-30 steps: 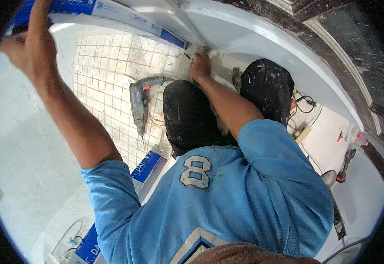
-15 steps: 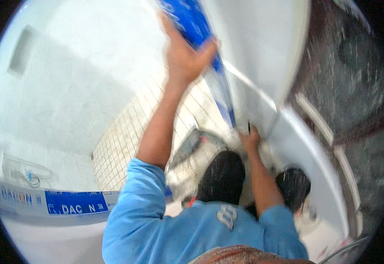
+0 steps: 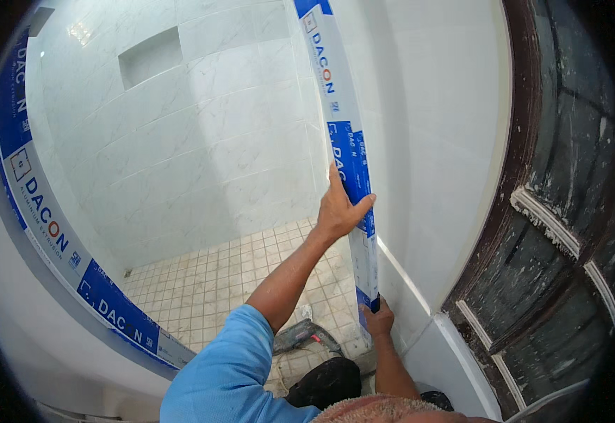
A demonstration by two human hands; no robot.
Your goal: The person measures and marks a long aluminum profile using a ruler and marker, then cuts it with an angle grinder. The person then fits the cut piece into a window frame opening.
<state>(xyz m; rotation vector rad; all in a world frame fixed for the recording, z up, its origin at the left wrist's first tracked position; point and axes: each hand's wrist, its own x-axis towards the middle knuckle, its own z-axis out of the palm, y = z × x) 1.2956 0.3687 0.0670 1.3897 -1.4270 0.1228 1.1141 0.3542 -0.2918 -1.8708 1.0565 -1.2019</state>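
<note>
A wrapped strip (image 3: 61,247) in blue and white ran down the left side. Further right, the left hand (image 3: 340,213) gripped the upright strip (image 3: 352,169), thumb and fingers across its width: long, narrow, banded bright blue and printed white. The right hand (image 3: 380,319) curled near its lower end, grip unclear, beside the pale wall (image 3: 434,141).

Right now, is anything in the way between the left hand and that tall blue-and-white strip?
Nothing visible. The left hand grips the strip directly; the power drill lies on the tiled floor, left of the strip's lower end, not between them.
</note>
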